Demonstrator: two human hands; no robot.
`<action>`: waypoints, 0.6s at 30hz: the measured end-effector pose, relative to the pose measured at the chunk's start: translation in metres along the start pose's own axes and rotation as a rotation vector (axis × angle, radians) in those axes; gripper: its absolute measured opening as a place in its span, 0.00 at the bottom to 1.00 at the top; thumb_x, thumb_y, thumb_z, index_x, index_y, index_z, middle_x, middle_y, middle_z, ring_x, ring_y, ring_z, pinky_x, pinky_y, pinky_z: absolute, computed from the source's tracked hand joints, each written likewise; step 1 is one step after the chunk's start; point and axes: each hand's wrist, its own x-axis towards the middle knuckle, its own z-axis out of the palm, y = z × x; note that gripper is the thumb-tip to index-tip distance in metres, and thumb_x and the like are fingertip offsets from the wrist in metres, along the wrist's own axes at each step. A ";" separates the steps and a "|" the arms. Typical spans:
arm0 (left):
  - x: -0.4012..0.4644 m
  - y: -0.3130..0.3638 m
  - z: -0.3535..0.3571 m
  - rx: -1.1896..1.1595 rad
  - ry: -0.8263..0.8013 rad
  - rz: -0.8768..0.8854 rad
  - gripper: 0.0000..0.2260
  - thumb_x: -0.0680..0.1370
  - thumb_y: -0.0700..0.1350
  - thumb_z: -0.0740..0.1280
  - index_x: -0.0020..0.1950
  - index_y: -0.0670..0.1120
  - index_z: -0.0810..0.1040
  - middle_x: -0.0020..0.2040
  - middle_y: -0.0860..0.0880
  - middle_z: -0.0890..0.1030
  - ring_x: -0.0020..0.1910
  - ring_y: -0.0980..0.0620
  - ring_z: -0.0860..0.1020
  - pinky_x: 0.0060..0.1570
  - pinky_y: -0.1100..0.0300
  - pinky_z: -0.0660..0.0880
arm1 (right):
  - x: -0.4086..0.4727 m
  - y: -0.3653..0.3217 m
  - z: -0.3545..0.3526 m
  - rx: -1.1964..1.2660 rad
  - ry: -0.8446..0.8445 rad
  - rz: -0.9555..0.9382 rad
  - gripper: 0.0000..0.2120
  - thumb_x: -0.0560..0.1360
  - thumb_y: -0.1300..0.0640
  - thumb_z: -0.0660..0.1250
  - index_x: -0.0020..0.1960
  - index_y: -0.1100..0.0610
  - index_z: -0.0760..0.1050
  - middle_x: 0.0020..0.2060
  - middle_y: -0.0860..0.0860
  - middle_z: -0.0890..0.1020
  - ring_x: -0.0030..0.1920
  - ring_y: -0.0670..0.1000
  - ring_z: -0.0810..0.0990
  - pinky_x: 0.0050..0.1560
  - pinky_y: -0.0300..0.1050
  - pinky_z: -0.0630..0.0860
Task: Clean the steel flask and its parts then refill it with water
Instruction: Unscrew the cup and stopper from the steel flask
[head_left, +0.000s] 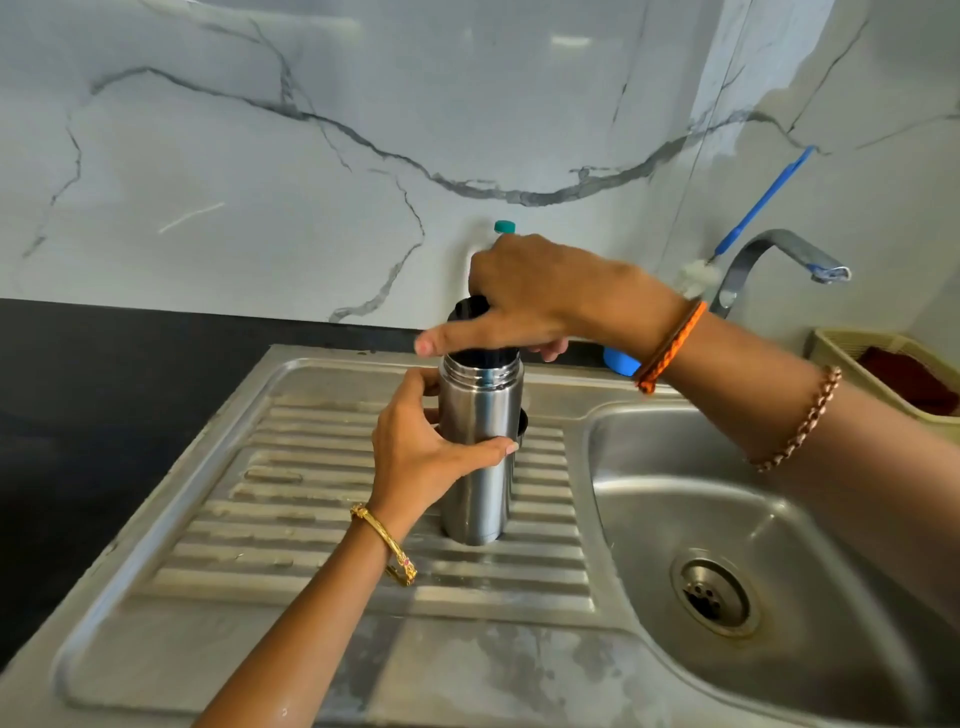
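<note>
In the head view, a steel flask (480, 447) stands upright at the centre of the frame on the ribbed drainboard (322, 525) of a stainless sink unit. Its mouth is open, the threaded neck bare. The left hand (421, 447) comes up from the lower middle of the frame, forearm angled up and to the right, and grips the flask's body: the thumb lies across the front of the steel wall, the other fingers curl round the far left side. A gold bangle (387, 545) sits on that wrist.

The right hand (524, 296) reaches in from the right edge, forearm sloping down toward the centre, and hovers just above the flask's mouth, knuckles up. Its fingers curl around a dark stopper (470, 307), which is mostly hidden under the palm; the thumb sticks out straight to the left. An orange thread band (670, 348) and a beaded bracelet (800, 421) ring that arm.

The sink basin (675, 519) with its drain lies at lower right. A tap (779, 254) curves at upper right, a blue brush (758, 202) leaning on the marble wall behind it. A teal-capped bottle (504, 227) peeks out behind the right hand.
</note>
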 end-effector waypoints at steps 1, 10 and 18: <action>-0.001 0.000 0.000 0.000 0.005 -0.004 0.31 0.56 0.46 0.82 0.52 0.50 0.70 0.46 0.61 0.75 0.43 0.63 0.75 0.40 0.65 0.76 | 0.002 -0.001 0.004 -0.018 0.013 -0.026 0.29 0.70 0.33 0.62 0.33 0.59 0.69 0.21 0.50 0.72 0.22 0.52 0.77 0.33 0.46 0.77; -0.002 -0.001 0.002 -0.025 0.011 -0.015 0.31 0.56 0.45 0.82 0.53 0.50 0.70 0.48 0.60 0.76 0.44 0.62 0.76 0.44 0.56 0.79 | 0.005 0.018 -0.015 0.170 -0.233 -0.266 0.25 0.66 0.63 0.74 0.61 0.47 0.76 0.52 0.46 0.80 0.53 0.47 0.77 0.55 0.43 0.75; -0.001 0.003 0.001 -0.019 0.006 -0.021 0.31 0.56 0.46 0.82 0.52 0.50 0.69 0.47 0.60 0.75 0.44 0.63 0.75 0.43 0.61 0.77 | 0.003 -0.008 -0.009 -0.176 0.046 -0.019 0.32 0.69 0.29 0.59 0.35 0.60 0.69 0.30 0.52 0.71 0.33 0.52 0.74 0.35 0.45 0.70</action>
